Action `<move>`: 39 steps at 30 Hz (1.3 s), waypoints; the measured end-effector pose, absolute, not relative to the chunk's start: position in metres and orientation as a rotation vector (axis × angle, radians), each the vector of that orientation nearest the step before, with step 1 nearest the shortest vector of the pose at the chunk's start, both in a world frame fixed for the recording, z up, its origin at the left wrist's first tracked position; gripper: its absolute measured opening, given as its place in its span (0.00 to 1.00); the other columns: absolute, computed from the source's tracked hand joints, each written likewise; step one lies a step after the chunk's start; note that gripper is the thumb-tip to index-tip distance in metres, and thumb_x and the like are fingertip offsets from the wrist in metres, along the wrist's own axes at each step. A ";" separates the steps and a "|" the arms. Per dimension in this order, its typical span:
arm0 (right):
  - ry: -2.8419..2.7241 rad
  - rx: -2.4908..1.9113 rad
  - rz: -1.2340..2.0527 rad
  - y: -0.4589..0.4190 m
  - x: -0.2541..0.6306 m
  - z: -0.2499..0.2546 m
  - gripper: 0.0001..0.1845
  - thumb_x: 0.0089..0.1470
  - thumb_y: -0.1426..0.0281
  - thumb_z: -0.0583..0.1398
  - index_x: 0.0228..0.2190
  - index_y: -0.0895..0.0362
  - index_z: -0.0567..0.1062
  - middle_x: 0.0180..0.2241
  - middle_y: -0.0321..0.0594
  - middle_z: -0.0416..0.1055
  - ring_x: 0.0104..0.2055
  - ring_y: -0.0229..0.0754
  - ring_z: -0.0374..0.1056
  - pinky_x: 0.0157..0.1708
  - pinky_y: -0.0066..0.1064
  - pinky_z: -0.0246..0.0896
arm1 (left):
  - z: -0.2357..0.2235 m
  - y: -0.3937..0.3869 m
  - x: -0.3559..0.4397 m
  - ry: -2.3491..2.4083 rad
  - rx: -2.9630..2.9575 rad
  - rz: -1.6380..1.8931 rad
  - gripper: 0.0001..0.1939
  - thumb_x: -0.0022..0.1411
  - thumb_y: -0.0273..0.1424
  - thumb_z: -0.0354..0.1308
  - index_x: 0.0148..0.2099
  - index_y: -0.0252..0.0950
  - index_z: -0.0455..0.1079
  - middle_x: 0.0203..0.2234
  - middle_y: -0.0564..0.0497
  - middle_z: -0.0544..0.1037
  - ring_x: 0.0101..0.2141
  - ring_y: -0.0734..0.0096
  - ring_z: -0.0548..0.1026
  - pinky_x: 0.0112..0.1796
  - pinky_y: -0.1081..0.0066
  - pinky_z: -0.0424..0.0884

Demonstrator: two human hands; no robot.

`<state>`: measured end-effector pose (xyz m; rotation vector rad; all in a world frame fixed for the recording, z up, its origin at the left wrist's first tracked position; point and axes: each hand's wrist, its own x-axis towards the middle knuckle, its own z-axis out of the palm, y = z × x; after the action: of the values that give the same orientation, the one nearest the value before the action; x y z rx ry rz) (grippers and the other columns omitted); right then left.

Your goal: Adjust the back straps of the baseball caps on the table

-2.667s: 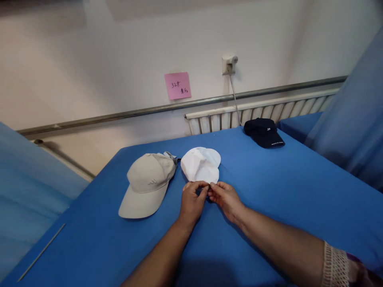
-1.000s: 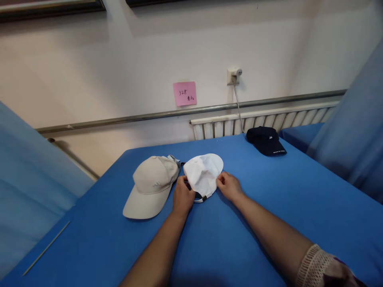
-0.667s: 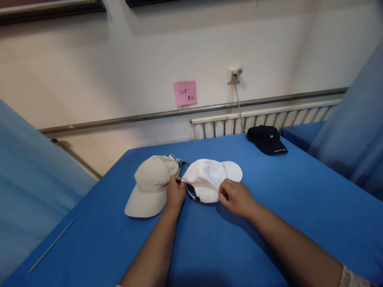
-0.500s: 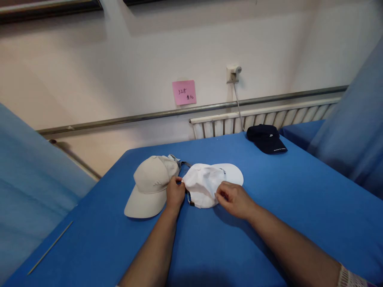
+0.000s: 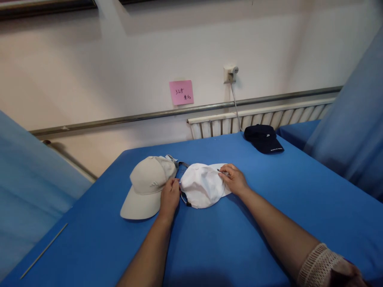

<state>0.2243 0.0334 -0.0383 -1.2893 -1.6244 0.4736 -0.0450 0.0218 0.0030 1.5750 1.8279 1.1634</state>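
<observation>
A white baseball cap [image 5: 201, 186] lies on the blue-covered table, its brim toward the right and its strap and dark buckle at the left. At the cap's back edge, my left hand [image 5: 170, 196] is closed in a pinch on the fabric; its fingertips are partly hidden. My right hand [image 5: 234, 180] has fingers and thumb bent around the front, where crown meets brim, and it covers part of the brim. Just left of my left hand sits a beige baseball cap [image 5: 149, 175], brim toward the lower left.
A dark navy cap [image 5: 263, 137] rests near the table's [image 5: 227, 247] back right corner. Along the left edge lies a thin stick [image 5: 44, 251]. Behind are a radiator [image 5: 254, 119], a metal rail [image 5: 134, 118] and a plugged-in socket [image 5: 230, 75]. Blue curtains [image 5: 344, 131] hang at both sides.
My right hand has moved up and forward from the side of the white cap's crown to its front by the brim. My left hand stays at the back edge.
</observation>
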 end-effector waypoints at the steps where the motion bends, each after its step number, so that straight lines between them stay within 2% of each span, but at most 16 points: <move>1: -1.624 -1.287 0.463 0.033 0.224 -0.037 0.07 0.54 0.68 0.59 0.33 0.52 0.77 0.40 0.41 0.72 0.44 0.44 0.68 0.47 0.37 0.62 | 0.003 0.021 -0.043 1.789 1.550 1.173 0.14 0.59 0.36 0.50 0.38 0.36 0.74 0.31 0.47 0.78 0.34 0.61 0.75 0.34 0.68 0.68; 5: -1.586 -1.308 0.442 0.026 0.229 -0.028 0.06 0.55 0.68 0.58 0.27 0.53 0.74 0.33 0.39 0.72 0.36 0.42 0.68 0.39 0.33 0.62 | 0.003 0.019 -0.031 1.578 1.316 1.301 0.19 0.53 0.39 0.59 0.44 0.33 0.72 0.26 0.52 0.76 0.27 0.68 0.73 0.29 0.72 0.66; 8: -1.546 -1.249 0.406 0.013 0.233 -0.017 0.07 0.55 0.68 0.58 0.25 0.54 0.72 0.31 0.38 0.70 0.32 0.40 0.66 0.35 0.31 0.61 | 0.003 0.019 -0.024 1.383 1.098 1.440 0.25 0.49 0.41 0.64 0.47 0.33 0.69 0.24 0.55 0.74 0.27 0.72 0.72 0.31 0.73 0.67; 11: -1.632 -1.195 0.387 -0.005 0.232 -0.006 0.08 0.55 0.69 0.58 0.25 0.55 0.70 0.30 0.37 0.69 0.30 0.39 0.64 0.32 0.30 0.59 | 0.000 0.022 -0.023 1.296 0.990 1.461 0.27 0.47 0.43 0.66 0.47 0.33 0.68 0.26 0.54 0.75 0.28 0.72 0.73 0.33 0.72 0.69; 17: -1.944 -1.137 0.579 -0.022 0.222 0.000 0.10 0.56 0.68 0.59 0.24 0.55 0.68 0.26 0.34 0.66 0.27 0.37 0.62 0.29 0.29 0.55 | -0.004 0.028 -0.032 1.625 1.263 1.388 0.19 0.54 0.42 0.57 0.41 0.32 0.71 0.32 0.47 0.77 0.33 0.65 0.74 0.36 0.67 0.69; 23: -1.877 -1.160 0.626 -0.018 0.224 -0.002 0.06 0.53 0.71 0.61 0.26 0.55 0.69 0.28 0.33 0.66 0.27 0.35 0.61 0.28 0.27 0.54 | 0.021 0.005 -0.034 1.746 1.737 1.341 0.10 0.55 0.36 0.57 0.38 0.36 0.71 0.31 0.50 0.76 0.34 0.63 0.74 0.38 0.65 0.68; 28: -1.883 -1.168 0.587 -0.016 0.226 -0.003 0.04 0.53 0.70 0.62 0.28 0.54 0.70 0.29 0.33 0.66 0.27 0.35 0.61 0.28 0.28 0.55 | 0.035 -0.007 -0.027 1.507 2.346 1.086 0.10 0.53 0.29 0.57 0.39 0.37 0.72 0.43 0.46 0.74 0.48 0.56 0.70 0.51 0.57 0.63; 33: -1.890 -1.126 0.559 -0.015 0.225 -0.006 0.07 0.55 0.72 0.59 0.26 0.54 0.68 0.28 0.33 0.66 0.28 0.36 0.63 0.30 0.28 0.56 | 0.034 -0.003 -0.027 1.546 2.448 1.060 0.04 0.57 0.29 0.55 0.32 0.37 0.71 0.40 0.45 0.75 0.45 0.57 0.71 0.49 0.55 0.64; 39: -1.844 -1.130 0.463 -0.015 0.225 -0.006 0.07 0.56 0.71 0.58 0.26 0.54 0.67 0.27 0.35 0.66 0.28 0.37 0.63 0.31 0.29 0.56 | 0.042 -0.004 -0.031 1.508 2.270 1.320 0.03 0.57 0.30 0.55 0.32 0.37 0.69 0.39 0.47 0.75 0.43 0.60 0.72 0.47 0.60 0.67</move>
<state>0.2254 -0.0148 -0.0062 -1.1295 -1.8438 0.4635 -0.0311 -0.0040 0.0417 2.2696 1.5081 1.3200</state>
